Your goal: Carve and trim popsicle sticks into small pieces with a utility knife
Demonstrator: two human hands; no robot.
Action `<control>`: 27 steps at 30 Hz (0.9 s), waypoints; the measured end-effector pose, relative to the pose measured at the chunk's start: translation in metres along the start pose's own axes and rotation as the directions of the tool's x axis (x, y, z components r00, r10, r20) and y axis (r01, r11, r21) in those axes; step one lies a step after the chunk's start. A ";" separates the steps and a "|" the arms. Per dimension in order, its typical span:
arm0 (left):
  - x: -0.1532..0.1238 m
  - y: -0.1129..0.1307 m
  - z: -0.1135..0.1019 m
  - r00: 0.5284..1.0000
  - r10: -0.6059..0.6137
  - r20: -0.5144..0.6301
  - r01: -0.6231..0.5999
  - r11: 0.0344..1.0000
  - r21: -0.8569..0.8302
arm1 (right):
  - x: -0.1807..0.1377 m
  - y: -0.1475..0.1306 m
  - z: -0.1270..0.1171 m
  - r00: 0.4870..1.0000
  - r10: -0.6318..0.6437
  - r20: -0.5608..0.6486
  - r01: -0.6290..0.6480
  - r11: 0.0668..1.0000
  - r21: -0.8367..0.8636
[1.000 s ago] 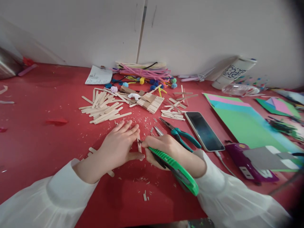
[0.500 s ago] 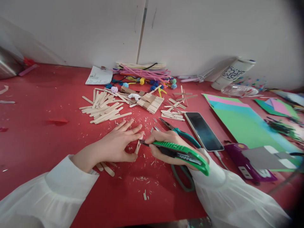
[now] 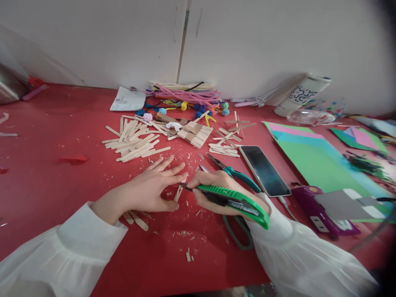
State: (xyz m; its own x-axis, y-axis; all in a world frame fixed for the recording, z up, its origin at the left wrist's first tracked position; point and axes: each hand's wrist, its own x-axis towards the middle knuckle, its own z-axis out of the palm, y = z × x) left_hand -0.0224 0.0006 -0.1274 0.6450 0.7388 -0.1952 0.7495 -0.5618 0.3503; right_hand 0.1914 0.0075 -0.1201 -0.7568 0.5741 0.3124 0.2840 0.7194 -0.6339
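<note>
My left hand [image 3: 148, 185] lies on the red table, palm down. Its thumb and forefinger hold a short piece of wooden craft stick [image 3: 178, 193] by its two ends, while the other fingers stretch forward. Closed around a green utility knife [image 3: 233, 200], my right hand [image 3: 213, 181] keeps the blade tip against that stick. Teal-handled pliers [image 3: 243, 177] lie just beyond the right hand. Dark green handle loops [image 3: 238, 235] show below the right wrist; the rest of that tool is mostly hidden. Several craft sticks [image 3: 139, 220] poke out from beneath the left wrist.
Beyond my hands are a pile of craft sticks [image 3: 133, 142], a taped stick bundle [image 3: 196, 134] and pink pipe cleaners [image 3: 192, 95]. A phone [image 3: 264, 171], coloured paper [image 3: 309, 152] and a purple glue gun [image 3: 323, 210] lie rightward. Wood shavings litter the red table [image 3: 154, 264].
The knife and my right hand have shifted very slightly, with the blade still at the stick. My left hand stays in place.
</note>
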 end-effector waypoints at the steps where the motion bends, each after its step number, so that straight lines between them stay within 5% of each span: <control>1: 0.000 0.000 0.000 1.000 -0.003 0.006 0.003 1.000 -0.003 | 0.000 -0.001 -0.001 1.000 0.004 0.008 -0.004 1.000 0.002; 11: 0.002 0.000 0.000 0.999 -0.020 0.026 0.021 0.999 -0.047 | 0.010 -0.009 -0.011 0.990 0.031 0.137 -0.035 0.999 0.025; 19: 0.004 0.000 -0.004 0.996 -0.040 0.076 0.040 0.999 0.004 | 0.010 -0.014 -0.007 0.942 0.335 0.002 -0.335 0.939 0.080; 27: -0.001 -0.001 -0.006 0.994 0.039 0.106 -0.037 0.999 -0.022 | 0.003 -0.009 -0.007 0.974 0.219 -0.061 -0.214 0.973 0.080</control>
State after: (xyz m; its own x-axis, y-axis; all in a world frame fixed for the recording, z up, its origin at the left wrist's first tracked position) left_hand -0.0247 0.0026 -0.1222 0.6858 0.6729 -0.2774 0.7219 -0.5801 0.3773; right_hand 0.1905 0.0057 -0.1089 -0.6387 0.7407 0.2082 0.3915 0.5459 -0.7408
